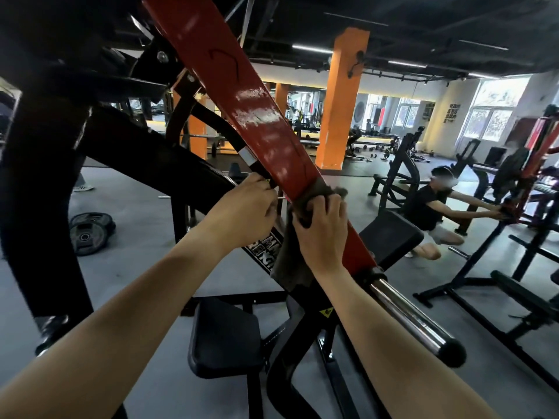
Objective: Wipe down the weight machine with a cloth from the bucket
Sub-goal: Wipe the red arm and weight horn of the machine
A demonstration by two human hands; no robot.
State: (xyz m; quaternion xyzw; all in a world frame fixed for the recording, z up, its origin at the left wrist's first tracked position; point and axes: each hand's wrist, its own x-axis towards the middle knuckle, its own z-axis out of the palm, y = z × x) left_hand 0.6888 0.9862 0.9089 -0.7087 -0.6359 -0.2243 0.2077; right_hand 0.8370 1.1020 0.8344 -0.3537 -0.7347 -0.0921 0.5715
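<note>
The weight machine's red lever arm [242, 95] slants from the top left down to the centre and ends in a chrome sleeve [408, 316]. Wet streaks show on its upper face. My right hand [322, 231] presses a dark grey cloth [293, 258] against the lower part of the arm, and the cloth's tail hangs below. My left hand [245, 210] grips the black handle bar [230, 131] just left of the red arm. The machine's black seat pad [223, 334] lies below my forearms. No bucket is in view.
The black frame [45, 176] fills the left side. Weight plates [89, 231] lie on the grey floor at left. A kneeling person [432, 207] reaches toward another red machine [532, 164] at right. A black rack [496, 291] stands at lower right, an orange pillar [341, 98] behind.
</note>
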